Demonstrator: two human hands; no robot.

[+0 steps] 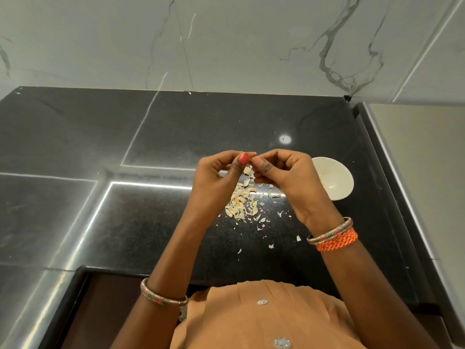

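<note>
above the black granite countertop (151, 137), a garlic piece (252, 154) is being held up in the air between two raised hands. it is being pinched from one side by the thumb and curled fingers of the left hand (216, 177), and from the other side by the thumb and curled fingers of the right hand (284, 175), so that the fingertips are nearly being brought together. only a pale sliver of the piece is being shown. the rest is being covered by the fingers, and it cannot be told whether a whole clove or only skin is being gripped.

directly beneath the hands, a pile of garlic cloves and skins (241, 200) is being left lying on the countertop. its far end is being hidden by the left palm and the right thumb. loose skin flakes (261, 226) are being scattered nearer the person.

just right of the right hand, a white bowl (334, 180) is being partly blocked by the knuckles. a small yellowish speck inside it is being blurred too much to be named.

a beaded bangle (163, 295) is being worn on the left forearm. another bangle (329, 230) and an orange thread band (337, 241) are being worn on the right wrist. an orange garment (264, 318) is being cut off by the lower edge.
</note>
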